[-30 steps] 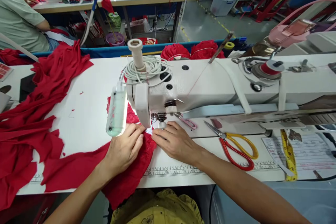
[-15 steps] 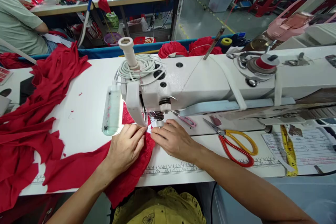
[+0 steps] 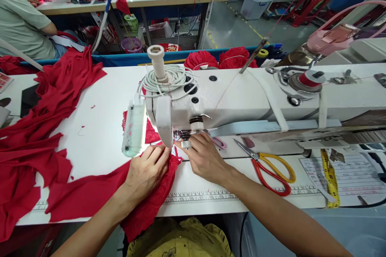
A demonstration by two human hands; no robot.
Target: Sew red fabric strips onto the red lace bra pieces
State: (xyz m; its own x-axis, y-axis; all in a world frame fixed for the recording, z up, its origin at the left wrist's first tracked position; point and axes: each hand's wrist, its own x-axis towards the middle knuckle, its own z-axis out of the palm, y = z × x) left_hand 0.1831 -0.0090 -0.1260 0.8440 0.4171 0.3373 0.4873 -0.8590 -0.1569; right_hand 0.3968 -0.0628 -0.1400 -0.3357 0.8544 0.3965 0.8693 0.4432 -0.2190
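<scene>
A white sewing machine (image 3: 241, 96) spans the table, its needle area above a piece of red lace fabric (image 3: 150, 204). My left hand (image 3: 147, 172) lies flat on the red lace just left of the needle, fingers stretched toward the presser foot. My right hand (image 3: 203, 156) rests right of the needle, its fingertips pinched at the presser foot on a small white piece that is mostly hidden. A red strip of cloth (image 3: 87, 192) trails left from under my left hand.
Red-and-yellow scissors (image 3: 271, 168) and pink snips (image 3: 218, 141) lie right of my hand. A yellow tape measure (image 3: 330, 176) crosses a paper sheet (image 3: 352, 174). Red fabric (image 3: 39, 128) is heaped at the left. Another person (image 3: 21, 20) sits at the far left table.
My right hand has slid up toward the presser foot and my left hand has edged forward with the lace. The view shifted slightly.
</scene>
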